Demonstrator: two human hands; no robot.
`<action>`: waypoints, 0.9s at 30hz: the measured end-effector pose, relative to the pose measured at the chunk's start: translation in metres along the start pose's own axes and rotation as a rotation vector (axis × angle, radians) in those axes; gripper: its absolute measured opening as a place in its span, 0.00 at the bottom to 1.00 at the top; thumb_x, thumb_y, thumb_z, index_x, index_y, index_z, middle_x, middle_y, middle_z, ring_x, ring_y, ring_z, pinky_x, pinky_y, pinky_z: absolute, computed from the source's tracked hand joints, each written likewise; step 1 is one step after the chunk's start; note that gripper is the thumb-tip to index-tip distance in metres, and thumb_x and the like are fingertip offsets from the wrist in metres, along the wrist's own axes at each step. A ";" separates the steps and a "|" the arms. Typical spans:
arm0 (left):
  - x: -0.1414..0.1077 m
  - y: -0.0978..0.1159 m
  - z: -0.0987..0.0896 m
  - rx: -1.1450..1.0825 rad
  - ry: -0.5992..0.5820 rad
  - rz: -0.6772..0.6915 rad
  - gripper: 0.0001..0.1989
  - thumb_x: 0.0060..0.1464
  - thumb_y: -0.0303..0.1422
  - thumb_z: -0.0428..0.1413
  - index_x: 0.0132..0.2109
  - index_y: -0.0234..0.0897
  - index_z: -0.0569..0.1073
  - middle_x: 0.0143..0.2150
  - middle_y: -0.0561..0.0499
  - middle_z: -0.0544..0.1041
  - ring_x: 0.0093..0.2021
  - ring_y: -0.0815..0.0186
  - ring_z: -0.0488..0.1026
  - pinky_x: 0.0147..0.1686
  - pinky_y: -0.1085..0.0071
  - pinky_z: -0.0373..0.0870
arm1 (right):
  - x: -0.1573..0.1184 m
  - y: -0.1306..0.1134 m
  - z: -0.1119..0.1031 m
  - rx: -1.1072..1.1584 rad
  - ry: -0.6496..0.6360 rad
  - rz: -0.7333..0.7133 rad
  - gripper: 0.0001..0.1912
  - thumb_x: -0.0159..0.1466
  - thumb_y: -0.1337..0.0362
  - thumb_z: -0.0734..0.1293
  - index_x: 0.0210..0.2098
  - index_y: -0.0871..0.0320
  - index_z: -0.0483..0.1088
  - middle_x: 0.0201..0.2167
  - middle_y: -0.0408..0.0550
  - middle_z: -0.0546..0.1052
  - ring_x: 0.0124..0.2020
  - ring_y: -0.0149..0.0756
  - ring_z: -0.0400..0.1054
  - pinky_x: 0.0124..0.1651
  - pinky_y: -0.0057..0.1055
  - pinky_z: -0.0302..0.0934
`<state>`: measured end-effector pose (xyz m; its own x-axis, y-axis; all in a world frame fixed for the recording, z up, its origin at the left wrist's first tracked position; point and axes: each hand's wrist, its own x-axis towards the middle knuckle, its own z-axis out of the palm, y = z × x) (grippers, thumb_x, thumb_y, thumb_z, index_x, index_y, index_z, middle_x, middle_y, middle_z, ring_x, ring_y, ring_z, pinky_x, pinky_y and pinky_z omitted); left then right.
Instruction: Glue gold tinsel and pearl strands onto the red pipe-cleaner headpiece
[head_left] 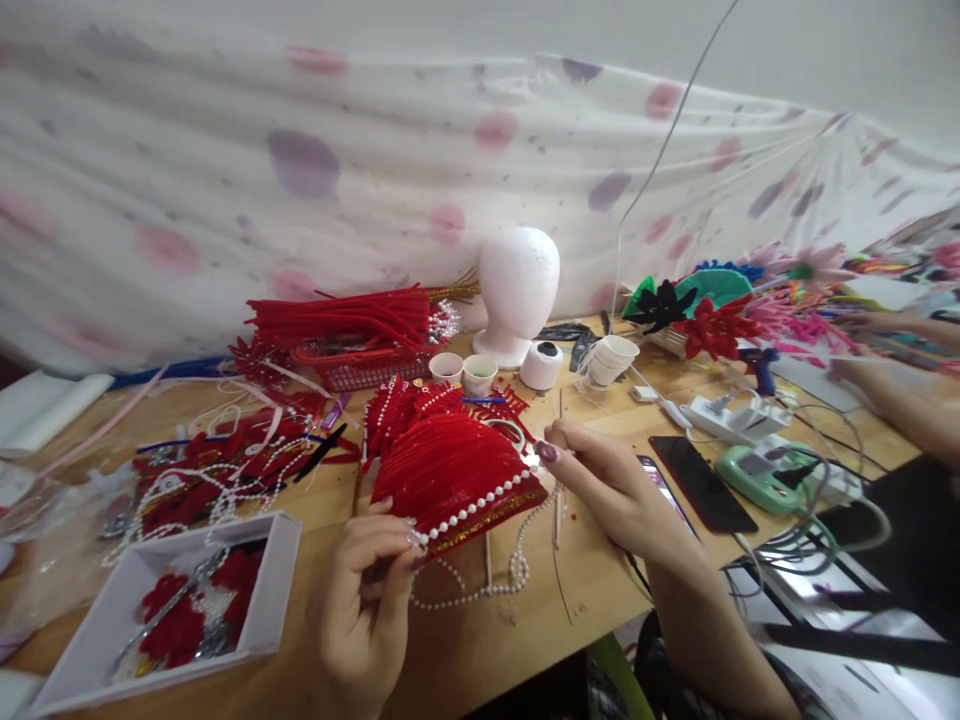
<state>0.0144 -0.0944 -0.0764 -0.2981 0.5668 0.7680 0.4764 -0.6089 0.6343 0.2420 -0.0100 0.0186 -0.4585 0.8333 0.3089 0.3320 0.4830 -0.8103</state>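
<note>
A red fan-shaped piece [450,455] of pipe-cleaner-like strands lies on the table before me, with a gold glitter band [487,520] along its lower edge. Across it, just above the band, runs a string of white pearl beads [480,507]. My left hand [367,580] pinches the string at the piece's left corner. At the right corner, my right hand [611,485] has thumb and finger closed on the string's other end. The loose tail of the string [519,570] curls on the wood below. A white ring [506,432] rests on the piece's upper right.
Behind stand a white foam head [519,290], paper cups [480,373], a thread cone [541,366] and a red basket [352,368] of red stems. A white box [281,590] is at left. Phones [701,483] and power strips [739,420] lie right, near another person's arm [900,395].
</note>
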 end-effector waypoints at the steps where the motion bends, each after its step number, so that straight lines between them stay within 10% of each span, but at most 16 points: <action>1: 0.000 0.000 -0.001 0.002 -0.008 0.003 0.04 0.65 0.25 0.57 0.42 0.39 0.74 0.37 0.54 0.78 0.41 0.69 0.78 0.52 0.67 0.77 | -0.001 0.003 0.002 0.036 0.007 0.014 0.19 0.74 0.55 0.60 0.27 0.53 0.61 0.25 0.39 0.65 0.28 0.32 0.58 0.32 0.31 0.54; 27: -0.001 -0.002 -0.005 0.002 -0.003 0.012 0.04 0.64 0.25 0.57 0.41 0.38 0.74 0.37 0.53 0.78 0.40 0.68 0.78 0.51 0.65 0.79 | -0.011 0.026 0.014 0.091 0.047 0.081 0.21 0.73 0.51 0.62 0.26 0.54 0.60 0.25 0.39 0.63 0.28 0.32 0.57 0.33 0.31 0.54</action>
<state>0.0096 -0.0966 -0.0774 -0.2897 0.5611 0.7754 0.4819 -0.6144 0.6247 0.2441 -0.0102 -0.0122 -0.3931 0.8812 0.2624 0.2892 0.3894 -0.8745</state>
